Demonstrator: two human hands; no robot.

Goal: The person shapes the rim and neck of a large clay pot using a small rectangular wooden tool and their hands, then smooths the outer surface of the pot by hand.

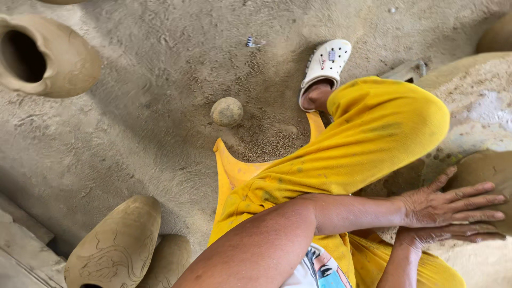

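Observation:
My left hand [445, 204] lies flat, fingers stretched out to the right, on a brown slab of wet clay [482, 166] at the right edge. My right hand [453, 233] lies just under it, mostly hidden by the left one, its fingers also flat against the clay. Neither hand grips anything. The clay rests on a large rounded mound [480, 101] dusted with pale sand or ash. My yellow-clad knee [384, 128] rises just left of the hands.
My foot in a white clog [326, 63] rests on the sandy floor. A clay ball [226, 111] lies nearby. An open-mouthed clay pot [45, 56] stands upper left, two more pots [118, 245] lower left beside wooden boards [21, 242]. A flat tool [406, 69] lies by the mound.

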